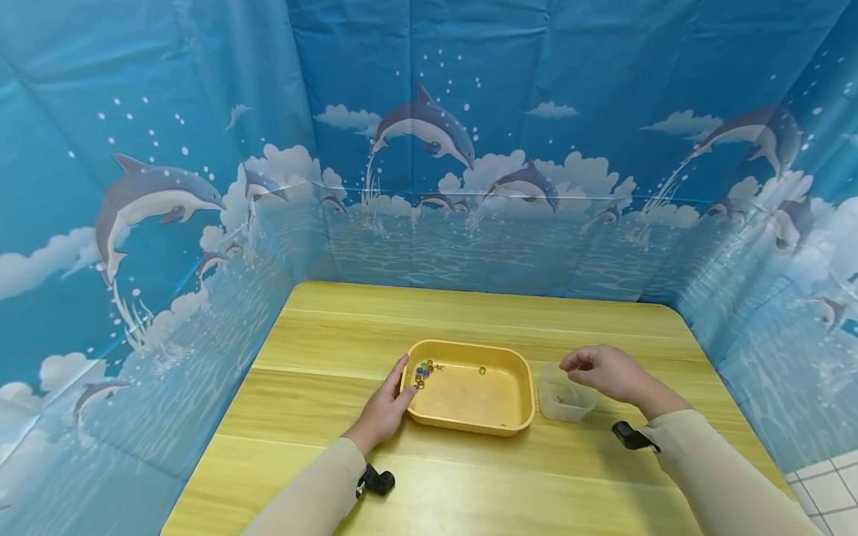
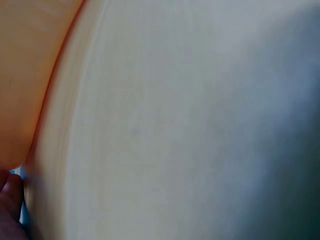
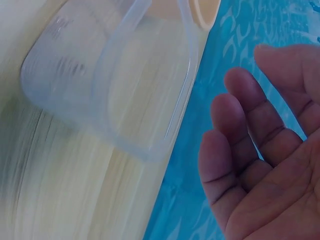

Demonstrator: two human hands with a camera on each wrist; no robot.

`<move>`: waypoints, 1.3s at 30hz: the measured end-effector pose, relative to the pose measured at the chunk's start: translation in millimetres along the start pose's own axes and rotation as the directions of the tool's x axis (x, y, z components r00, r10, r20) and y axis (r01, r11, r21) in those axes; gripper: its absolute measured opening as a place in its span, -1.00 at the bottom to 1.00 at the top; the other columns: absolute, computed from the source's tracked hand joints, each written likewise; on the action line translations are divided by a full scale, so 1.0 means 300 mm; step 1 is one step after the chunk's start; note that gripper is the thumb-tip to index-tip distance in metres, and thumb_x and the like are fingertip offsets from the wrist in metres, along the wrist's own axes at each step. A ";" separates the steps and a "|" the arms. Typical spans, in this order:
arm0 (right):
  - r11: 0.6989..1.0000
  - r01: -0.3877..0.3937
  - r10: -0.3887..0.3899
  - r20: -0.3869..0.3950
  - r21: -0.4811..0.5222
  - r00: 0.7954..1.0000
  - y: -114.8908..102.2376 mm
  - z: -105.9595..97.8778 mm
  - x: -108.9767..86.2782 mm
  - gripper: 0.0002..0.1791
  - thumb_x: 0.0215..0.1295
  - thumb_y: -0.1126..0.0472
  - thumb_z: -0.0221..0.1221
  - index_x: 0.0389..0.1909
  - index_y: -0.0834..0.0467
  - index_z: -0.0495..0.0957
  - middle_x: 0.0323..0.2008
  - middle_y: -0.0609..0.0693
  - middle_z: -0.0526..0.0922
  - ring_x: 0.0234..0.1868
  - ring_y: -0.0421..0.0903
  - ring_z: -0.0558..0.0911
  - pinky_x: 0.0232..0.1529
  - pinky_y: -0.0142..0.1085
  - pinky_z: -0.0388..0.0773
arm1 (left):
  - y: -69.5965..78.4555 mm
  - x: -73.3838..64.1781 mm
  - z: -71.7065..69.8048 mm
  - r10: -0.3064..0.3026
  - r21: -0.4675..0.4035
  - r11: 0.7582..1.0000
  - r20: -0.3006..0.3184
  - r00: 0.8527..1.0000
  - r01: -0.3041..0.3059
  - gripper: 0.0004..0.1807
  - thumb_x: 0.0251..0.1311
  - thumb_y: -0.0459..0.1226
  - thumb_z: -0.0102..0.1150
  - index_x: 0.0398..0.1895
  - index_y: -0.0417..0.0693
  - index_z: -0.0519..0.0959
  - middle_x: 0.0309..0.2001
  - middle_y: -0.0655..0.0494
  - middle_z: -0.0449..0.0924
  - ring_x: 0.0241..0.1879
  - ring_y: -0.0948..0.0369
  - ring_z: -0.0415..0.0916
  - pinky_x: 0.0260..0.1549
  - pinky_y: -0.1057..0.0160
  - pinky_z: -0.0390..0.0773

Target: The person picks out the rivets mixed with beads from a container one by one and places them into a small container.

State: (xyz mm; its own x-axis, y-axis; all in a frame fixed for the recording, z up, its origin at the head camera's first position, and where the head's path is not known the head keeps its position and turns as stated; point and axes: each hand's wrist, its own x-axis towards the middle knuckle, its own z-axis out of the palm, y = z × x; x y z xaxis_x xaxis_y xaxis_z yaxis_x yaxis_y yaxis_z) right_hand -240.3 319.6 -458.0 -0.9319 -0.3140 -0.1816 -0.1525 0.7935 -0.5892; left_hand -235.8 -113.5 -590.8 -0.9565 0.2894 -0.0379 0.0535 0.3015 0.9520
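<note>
Marbles of coloured glass (image 1: pixel 426 374) lie mostly left inside the yellow rectangular plastic tray (image 1: pixel 469 394); left hand (image 1: pixel 383 411) pinches its left rim; right hand (image 1: pixel 615 374), fingers loosely bent, hovers near the clear squarish plastic box (image 1: pixel 568 412).

Passage is left along the tabletop's (image 1: pixel 302 417) far edge, behind the yellow tray (image 1: pixel 469 398), also near its left edge. Tray's left wall is blocked by the left hand (image 1: pixel 383 413). Clear box (image 1: pixel 566 412) is overhung by the right hand (image 1: pixel 613 372); tray-box gap is too tight for fingers. Far and left edges are walled by curtain (image 1: pixel 469 246).
</note>
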 end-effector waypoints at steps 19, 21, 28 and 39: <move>0.992 0.086 -0.093 0.072 0.091 0.993 -0.298 0.294 0.337 -0.68 0.51 0.28 0.24 0.21 0.20 0.68 0.05 0.11 0.76 0.06 0.00 0.71 0.05 -0.08 0.72 | 0.020 0.004 0.004 -0.013 0.017 1.000 -0.001 1.000 0.013 -0.25 0.65 -0.08 -0.02 0.73 0.46 -0.11 0.71 0.01 -0.03 0.67 -0.01 0.04 0.62 -0.06 0.16; 0.993 0.091 -0.097 0.077 0.076 0.992 -0.312 0.336 0.373 -0.68 0.49 0.29 0.25 0.20 0.19 0.69 0.04 0.09 0.77 0.06 0.00 0.71 0.06 -0.08 0.73 | 0.017 0.002 0.004 -0.013 0.018 1.000 -0.004 1.000 0.013 -0.25 0.65 -0.08 -0.02 0.73 0.46 -0.11 0.71 0.01 -0.02 0.67 -0.01 0.04 0.61 -0.06 0.18; 0.996 0.080 -0.084 0.086 0.042 0.993 -0.349 0.391 0.450 -0.71 0.46 0.31 0.27 0.14 0.17 0.73 -0.01 0.01 0.80 0.03 -0.07 0.73 0.07 -0.12 0.74 | 0.015 -0.001 0.002 -0.018 0.038 0.999 -0.010 1.000 0.018 -0.25 0.65 -0.06 -0.02 0.73 0.49 -0.10 0.70 0.01 0.03 0.65 -0.02 0.10 0.60 -0.08 0.20; 0.994 0.107 -0.111 0.124 0.039 0.986 -0.340 0.439 0.508 -0.68 0.44 0.31 0.28 0.16 0.24 0.71 -0.04 0.06 0.81 -0.20 -0.17 0.66 -0.12 -0.25 0.69 | 0.018 -0.004 0.002 -0.025 0.044 0.999 -0.016 1.000 0.026 -0.25 0.65 -0.06 -0.02 0.73 0.49 -0.10 0.68 -0.02 0.09 0.63 -0.04 0.14 0.60 -0.10 0.20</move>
State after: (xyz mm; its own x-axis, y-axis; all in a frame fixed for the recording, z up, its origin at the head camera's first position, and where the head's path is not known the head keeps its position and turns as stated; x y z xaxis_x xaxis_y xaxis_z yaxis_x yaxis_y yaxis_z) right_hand -323.4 122.1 -529.4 -0.8614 -0.4620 -0.2110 -0.2383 0.7345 -0.6354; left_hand -234.0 -111.6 -585.9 -0.9620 0.2670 -0.0570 0.0413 0.3487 0.9363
